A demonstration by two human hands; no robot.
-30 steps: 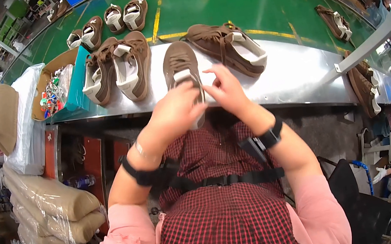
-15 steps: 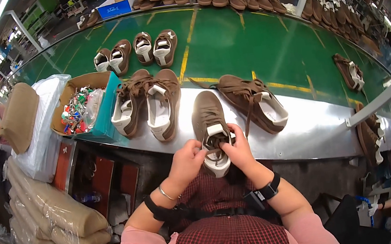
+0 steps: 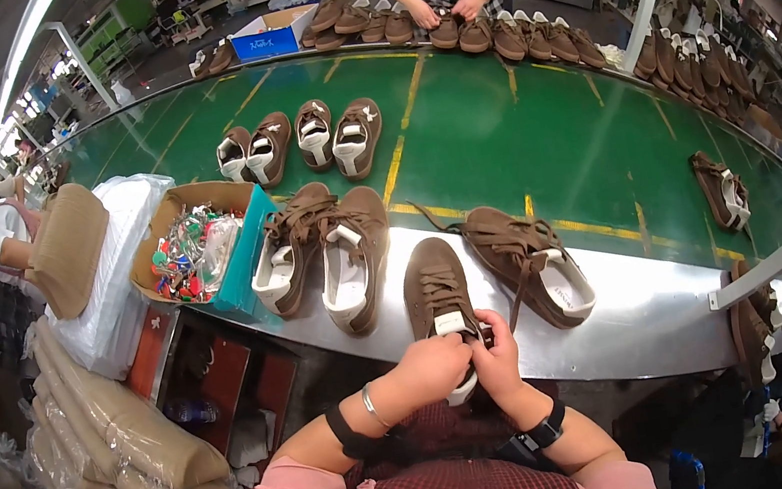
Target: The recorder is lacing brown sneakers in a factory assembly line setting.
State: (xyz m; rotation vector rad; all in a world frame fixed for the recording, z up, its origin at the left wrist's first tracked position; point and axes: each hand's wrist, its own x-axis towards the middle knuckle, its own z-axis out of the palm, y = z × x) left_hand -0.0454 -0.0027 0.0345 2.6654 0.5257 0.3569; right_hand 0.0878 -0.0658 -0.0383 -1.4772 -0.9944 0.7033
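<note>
In front of me a brown sneaker rests toe-away on the metal edge, its white heel toward my body. My left hand is closed over the shoe's opening, fingertips bunched by the tongue label. What it pinches is hidden. My right hand grips the right side of the collar, thumb and fingers drawn together. Just right of it lies another brown sneaker with loose laces. To the left stand two more laced sneakers, one nearer and one beside it.
A teal-sided box of small coloured tags stands left, beside plastic-wrapped padding. Several sneakers sit on the green belt. Across it, a person's hands handle shoes in a row. A metal post slants at right.
My left hand has moved right and inward over the shoe opening, close against my right hand. The whole view has shifted, so the bench sits lower in the picture.
</note>
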